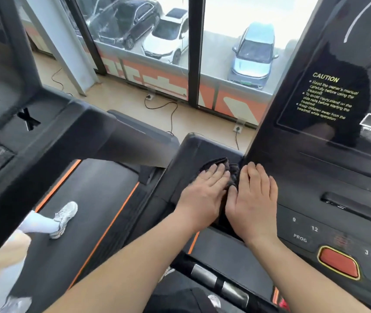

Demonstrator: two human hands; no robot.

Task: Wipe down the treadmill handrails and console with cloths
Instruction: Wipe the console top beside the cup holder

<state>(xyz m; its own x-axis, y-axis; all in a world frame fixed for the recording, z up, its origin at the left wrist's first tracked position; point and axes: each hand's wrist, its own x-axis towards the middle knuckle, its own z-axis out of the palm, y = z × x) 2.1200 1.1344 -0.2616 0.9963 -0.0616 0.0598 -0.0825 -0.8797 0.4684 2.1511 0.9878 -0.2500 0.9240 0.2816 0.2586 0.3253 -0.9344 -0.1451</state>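
Our left hand (203, 193) has its grip flat and spread, palm pressing a dark cloth (223, 169) onto the treadmill console (315, 177) at its left edge. Our right hand (253, 197) lies flat beside it, fingers together, clasping nothing.

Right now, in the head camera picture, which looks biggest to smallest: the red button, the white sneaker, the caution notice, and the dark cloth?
1. Caution notice
2. White sneaker and red button: alike, unranked, and nearness to the camera differs.
3. Dark cloth: only a little shows, the left hand covering most.
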